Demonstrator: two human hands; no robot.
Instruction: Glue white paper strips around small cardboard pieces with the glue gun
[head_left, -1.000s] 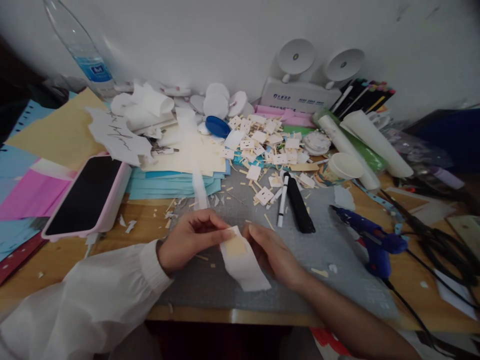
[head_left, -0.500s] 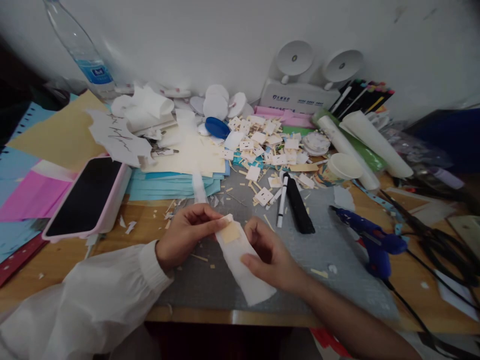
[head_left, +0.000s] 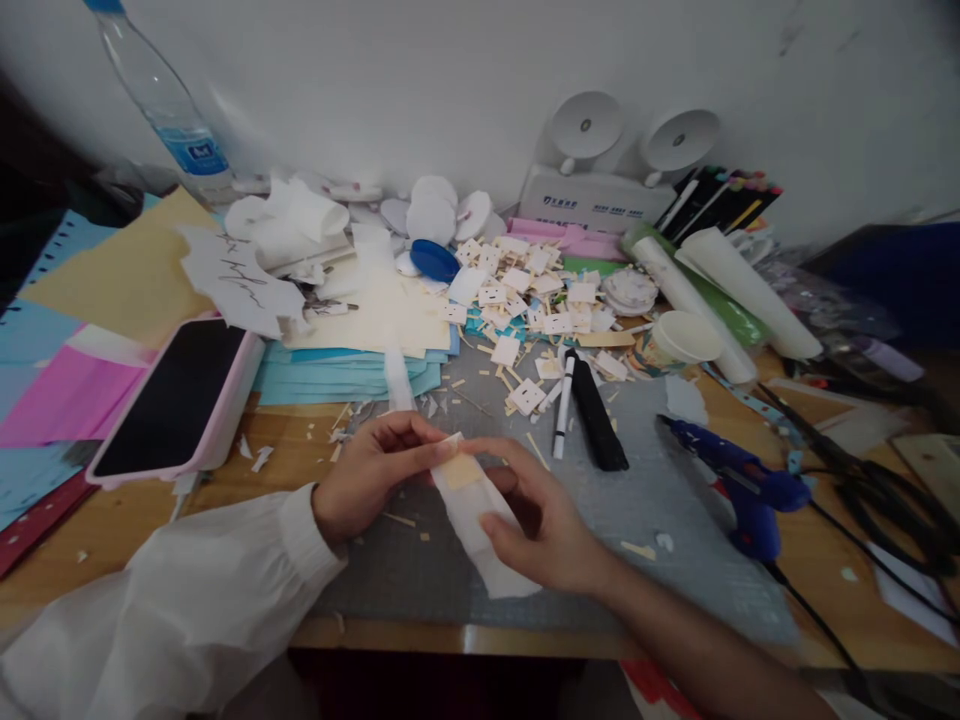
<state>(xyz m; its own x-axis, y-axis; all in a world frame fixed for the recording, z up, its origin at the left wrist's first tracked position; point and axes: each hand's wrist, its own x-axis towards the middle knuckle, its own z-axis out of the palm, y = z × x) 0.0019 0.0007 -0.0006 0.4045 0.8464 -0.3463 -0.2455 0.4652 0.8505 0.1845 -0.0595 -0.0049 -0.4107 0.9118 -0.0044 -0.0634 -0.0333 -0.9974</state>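
Note:
A strip of thin white paper (head_left: 480,545) hangs tilted between my hands above the grey cutting mat. Near its top end lies a small pale-yellow rectangle (head_left: 460,472). My left hand (head_left: 382,460) pinches that top end between thumb and fingers. On the strip's right edge, my right hand (head_left: 540,520) grips with the thumb on the front face and other fingers behind, while the index finger reaches to the top beside my left fingertips. Beyond my left hand, another narrow white strip (head_left: 398,378) lies on the mat and papers.
Several small white cut-out pieces with faces (head_left: 517,290) are heaped at the back. A white pen (head_left: 564,405) and a black marker (head_left: 598,415) lie in front of them. To the right are a blue glue gun (head_left: 739,480) and black scissors (head_left: 885,500); a phone (head_left: 176,400) rests left.
My right index finger has stretched up to the strip's top end, near my left fingertips. The strip's lower end has shifted slightly up and left. My left hand keeps its pinch.

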